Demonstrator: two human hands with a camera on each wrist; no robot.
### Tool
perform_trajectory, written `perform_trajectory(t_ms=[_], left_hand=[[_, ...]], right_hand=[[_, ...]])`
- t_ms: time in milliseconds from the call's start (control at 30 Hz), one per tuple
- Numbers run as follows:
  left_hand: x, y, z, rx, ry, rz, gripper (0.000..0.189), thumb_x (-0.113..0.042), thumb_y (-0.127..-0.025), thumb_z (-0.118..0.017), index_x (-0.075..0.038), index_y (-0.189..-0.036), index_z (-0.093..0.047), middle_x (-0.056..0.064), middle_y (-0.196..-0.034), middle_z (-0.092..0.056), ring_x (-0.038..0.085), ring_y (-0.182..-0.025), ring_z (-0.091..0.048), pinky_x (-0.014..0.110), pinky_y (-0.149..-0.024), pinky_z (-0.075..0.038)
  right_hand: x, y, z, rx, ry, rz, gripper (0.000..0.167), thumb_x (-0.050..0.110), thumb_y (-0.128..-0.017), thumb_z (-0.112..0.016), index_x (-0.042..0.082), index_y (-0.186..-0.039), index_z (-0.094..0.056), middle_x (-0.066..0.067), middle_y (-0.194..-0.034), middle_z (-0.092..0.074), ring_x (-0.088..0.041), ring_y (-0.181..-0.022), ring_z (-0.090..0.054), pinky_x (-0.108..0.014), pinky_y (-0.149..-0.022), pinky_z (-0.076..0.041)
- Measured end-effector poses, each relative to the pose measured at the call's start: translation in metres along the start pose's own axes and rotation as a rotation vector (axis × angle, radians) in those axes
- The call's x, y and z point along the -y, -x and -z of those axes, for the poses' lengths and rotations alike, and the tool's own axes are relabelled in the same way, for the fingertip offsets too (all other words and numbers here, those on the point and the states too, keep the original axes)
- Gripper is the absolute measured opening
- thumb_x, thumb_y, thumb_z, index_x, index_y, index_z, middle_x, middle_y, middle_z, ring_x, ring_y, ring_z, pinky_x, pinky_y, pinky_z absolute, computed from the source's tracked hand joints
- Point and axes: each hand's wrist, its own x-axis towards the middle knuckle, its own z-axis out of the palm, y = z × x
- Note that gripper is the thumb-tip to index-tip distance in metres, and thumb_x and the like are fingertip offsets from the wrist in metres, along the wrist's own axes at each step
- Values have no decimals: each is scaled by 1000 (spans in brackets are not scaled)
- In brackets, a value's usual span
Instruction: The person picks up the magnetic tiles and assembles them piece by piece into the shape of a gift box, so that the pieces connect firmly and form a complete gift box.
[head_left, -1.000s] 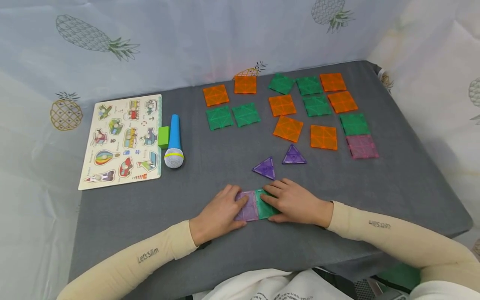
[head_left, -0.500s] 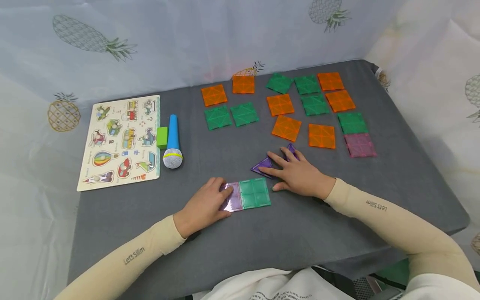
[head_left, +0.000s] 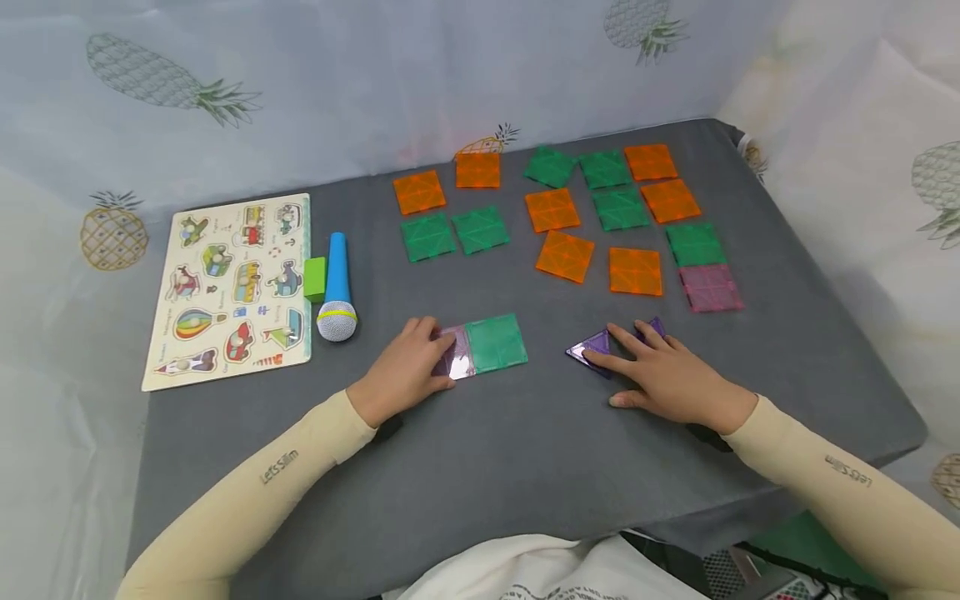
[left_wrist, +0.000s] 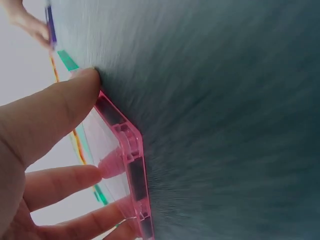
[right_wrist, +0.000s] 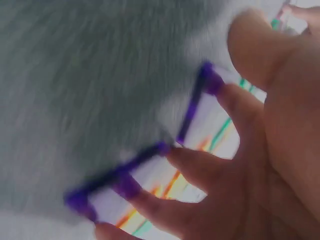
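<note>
My left hand (head_left: pixel 401 367) grips the left end of a translucent pink square magnetic tile (head_left: pixel 460 354), which joins edge to edge with a green square tile (head_left: pixel 498 343). In the left wrist view, the thumb is at a corner of the pink tile (left_wrist: pixel 136 170) and fingertips lie on its face. On the right, my right hand (head_left: pixel 667 375) spreads its fingers over two purple triangular tiles, one to the left (head_left: pixel 595 346) and another (head_left: pixel 655 327) partly hidden under the fingers. The blurred right wrist view has fingertips resting on both triangles.
Orange square tiles (head_left: pixel 635 271) and green ones (head_left: pixel 480 229) lie scattered across the back. A second pink tile (head_left: pixel 711 288) adjoins a green one at the right. A wooden picture puzzle (head_left: pixel 228 292), green block (head_left: pixel 315 279) and blue toy microphone (head_left: pixel 337 283) lie at the left.
My right hand left the green tile, reached onto the two purple triangles and slid them right and slightly nearer. My left hand moved the joined pink and green tiles away from me and slightly left.
</note>
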Motion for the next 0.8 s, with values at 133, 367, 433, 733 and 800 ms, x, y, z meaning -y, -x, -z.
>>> perform_trajectory(t_ms=[133, 367, 433, 733, 800], left_hand=[[2, -20, 1, -4, 10, -16, 57, -30, -75, -83, -1, -120, -64, 18, -107, -57, 30, -98, -50, 41, -86, -50], [1, -35, 4, 29, 13, -26, 53, -29, -76, -82, -2, -118, -65, 18, -107, -56, 30, -99, -50, 41, -86, -50], [1, -35, 5, 43, 12, -25, 53, -30, -77, -82, -2, -119, -65, 18, -108, -56, 30, -99, -50, 41, -86, -51], [30, -78, 33, 72, -20, 141, 61, -33, -81, -78, 5, -125, -60, 25, -125, -58, 39, -115, -54, 47, -100, -46], [50, -97, 41, 66, -35, 229, 66, -30, -82, -77, 6, -132, -53, 28, -135, -50, 41, -126, -47, 49, -106, -40]], right_hand=[[-7, 8, 9, 41, -28, -38, 65, 44, -88, -65, 33, -147, -40, -23, -153, -31, -56, -133, -30, -72, -96, -34], [-12, -3, 34, 112, -38, -2, 54, 39, -90, -65, 25, -141, -51, -26, -146, -41, -51, -129, -40, -68, -95, -38], [-12, -15, 46, 113, -50, 27, 51, 37, -91, -64, 20, -138, -55, -26, -143, -45, -48, -127, -44, -64, -94, -42], [-16, -149, 91, -48, -110, 143, 40, 27, -94, -63, 4, -127, -60, -18, -129, -58, -37, -122, -51, -52, -102, -42], [-12, -182, 97, -43, -101, 146, 45, 27, -94, -63, 4, -131, -55, -19, -142, -48, -39, -136, -37, -54, -110, -33]])
